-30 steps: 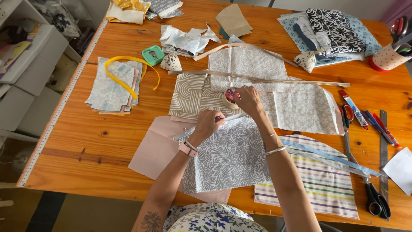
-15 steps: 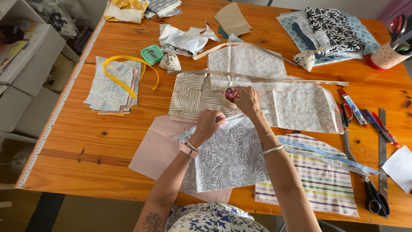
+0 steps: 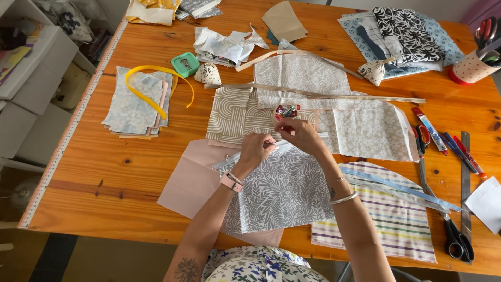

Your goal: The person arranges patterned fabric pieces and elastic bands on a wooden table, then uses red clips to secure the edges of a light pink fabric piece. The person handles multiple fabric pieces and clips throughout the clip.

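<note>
Both hands work over the grey leaf-print fabric at mid-table. Left hand pinches narrow on a pale strip lying along the fabric's upper edge; right hand pinches narrow at the strip's other end, just below a small cup of clips. Whether the right fingers already hold a clip, cannot tell. Step in hand looks like fastening the strip to the fabric edge. Any further fastening would call for keeping strip and edge aligned while one hand reaches the cup. Scissors and ruler lie well apart at right; yellow tape at left.
</note>
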